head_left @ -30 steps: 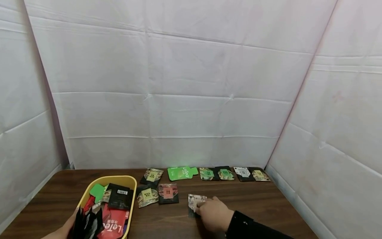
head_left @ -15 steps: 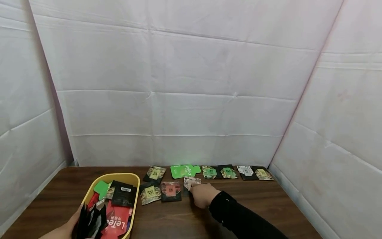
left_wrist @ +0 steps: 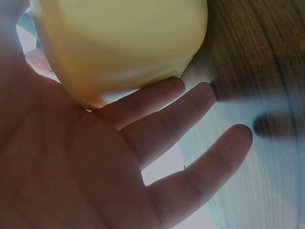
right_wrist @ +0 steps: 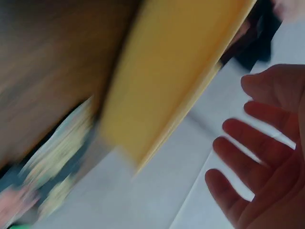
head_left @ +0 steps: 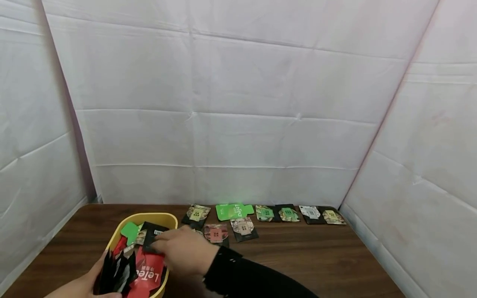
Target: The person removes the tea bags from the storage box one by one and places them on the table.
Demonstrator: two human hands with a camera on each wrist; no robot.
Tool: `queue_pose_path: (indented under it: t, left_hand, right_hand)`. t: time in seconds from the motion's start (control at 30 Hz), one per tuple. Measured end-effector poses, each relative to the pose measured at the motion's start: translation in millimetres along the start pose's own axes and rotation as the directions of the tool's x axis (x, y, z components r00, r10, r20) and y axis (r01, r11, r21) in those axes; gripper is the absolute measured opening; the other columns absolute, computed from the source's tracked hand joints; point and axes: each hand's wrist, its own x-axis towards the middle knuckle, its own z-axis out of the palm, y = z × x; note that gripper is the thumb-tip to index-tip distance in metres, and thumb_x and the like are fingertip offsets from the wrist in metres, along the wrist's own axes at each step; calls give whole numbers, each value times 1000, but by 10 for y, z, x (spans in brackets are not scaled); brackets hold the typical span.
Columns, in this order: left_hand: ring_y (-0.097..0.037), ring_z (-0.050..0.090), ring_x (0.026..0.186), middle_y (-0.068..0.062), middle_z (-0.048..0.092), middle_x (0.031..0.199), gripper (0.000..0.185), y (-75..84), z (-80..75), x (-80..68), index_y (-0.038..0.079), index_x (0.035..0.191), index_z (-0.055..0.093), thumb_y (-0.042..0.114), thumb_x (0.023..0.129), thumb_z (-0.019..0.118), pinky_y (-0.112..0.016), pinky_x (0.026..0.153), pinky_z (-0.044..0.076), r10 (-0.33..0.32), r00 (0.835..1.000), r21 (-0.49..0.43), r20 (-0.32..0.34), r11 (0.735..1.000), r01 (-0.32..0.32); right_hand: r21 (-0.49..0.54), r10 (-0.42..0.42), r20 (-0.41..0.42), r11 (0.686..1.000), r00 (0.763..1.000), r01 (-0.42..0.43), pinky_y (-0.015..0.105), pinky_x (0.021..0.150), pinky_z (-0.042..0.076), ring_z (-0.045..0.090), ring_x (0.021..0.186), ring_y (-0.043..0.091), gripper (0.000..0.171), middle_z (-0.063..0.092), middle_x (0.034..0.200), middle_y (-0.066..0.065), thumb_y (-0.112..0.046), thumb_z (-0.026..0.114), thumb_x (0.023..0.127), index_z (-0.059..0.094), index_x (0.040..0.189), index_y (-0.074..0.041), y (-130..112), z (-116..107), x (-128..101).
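Note:
In the head view my left hand [head_left: 87, 283] is at the near left side of a yellow plastic basket [head_left: 149, 215]. The left wrist view shows its loose fingers [left_wrist: 167, 121] outside the basket wall, with the rim between thumb and fingers. Several black sachets [head_left: 117, 271] stand upright beside that thumb. My right hand [head_left: 190, 250] reaches over the basket's right rim, fingertips at a black sachet [head_left: 152, 234] with a barcode label. In the right wrist view its fingers are relaxed and hold nothing. A grey-labelled tea sachet [head_left: 244, 229] lies flat on the table.
A red LeTea packet [head_left: 147, 273] and a green one [head_left: 129, 232] lie in the basket. Along the table's [head_left: 298, 260] back edge lie a yellow-labelled sachet [head_left: 196, 214], a green LeTea packet [head_left: 234, 211] and several sachets. A red-labelled sachet [head_left: 216, 234] is in front. White sheets [head_left: 238, 103] enclose the table.
My right hand slid the grey-labelled sachet back beside the red-labelled one, let go of it, and moved left over the basket. The left hand stayed at the basket.

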Motion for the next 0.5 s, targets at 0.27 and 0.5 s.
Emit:
queue_pose_path:
  t: [0.27,0.5]
  left_hand:
    - [-49,45,118,-51,11,143,111,-40,-12,135,-5,148,-26,36,99,64,-55,86,48,98,995,94,7,991,-99]
    - [-52,46,118,-52,12,142,115,-105,4,216,-10,148,-18,42,95,69,-59,89,46,45,998,145,-39,989,-39]
  right_hand:
    - [22,-96,148,995,984,94,20,105,27,25,136,-8,36,36,151,-22,-28,52,106,57,138,-44,-301,143,423]
    - [-103,-200,-12,975,980,198,19,110,21,37,132,-4,29,54,137,-20,-28,51,107,64,130,-38,-214,222,323]
